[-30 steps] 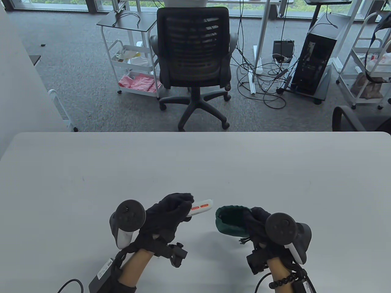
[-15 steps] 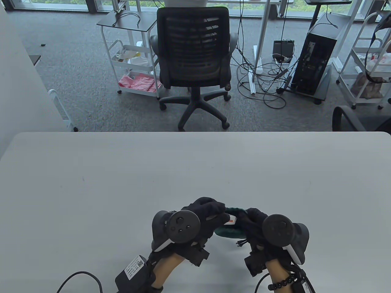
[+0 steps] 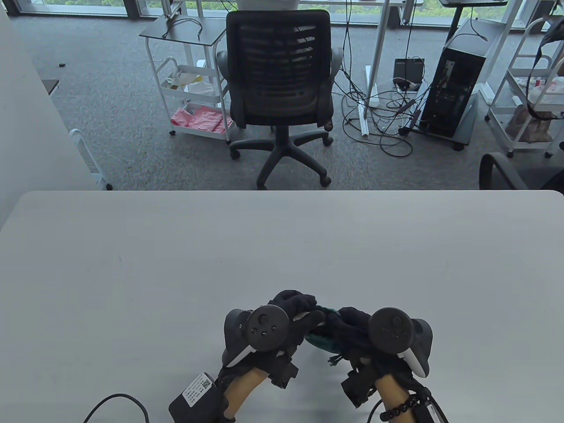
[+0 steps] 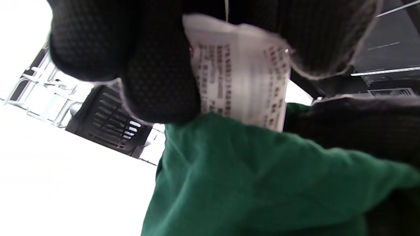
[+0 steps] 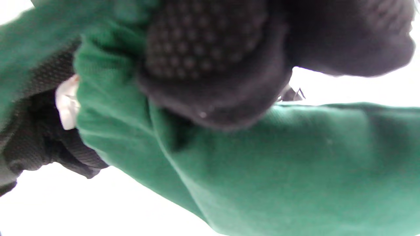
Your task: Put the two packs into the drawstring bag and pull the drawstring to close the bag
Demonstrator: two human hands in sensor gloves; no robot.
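The green drawstring bag (image 3: 320, 340) sits near the table's front edge, mostly covered by both hands. My left hand (image 3: 299, 315) pinches a white printed pack (image 4: 239, 78) whose lower end is inside the bag's mouth (image 4: 249, 164). A sliver of the pack (image 3: 304, 315) shows under the left fingers in the table view. My right hand (image 3: 350, 324) grips the bag's green cloth (image 5: 262, 157) at the rim. A bit of white pack (image 5: 66, 103) peeks past the cloth in the right wrist view. The dark cord ends (image 3: 333, 360) lie by the bag. A second pack is not visible.
The grey table (image 3: 282, 246) stretches away from the hands. Beyond its far edge stand a black office chair (image 3: 280, 83), white carts (image 3: 189, 88) and a computer tower (image 3: 454, 83) on the floor.
One second ago the left hand held the pack apart from the open bag. It moved right and pushed the pack into the bag's mouth; both hands and bag have since shifted slightly left.
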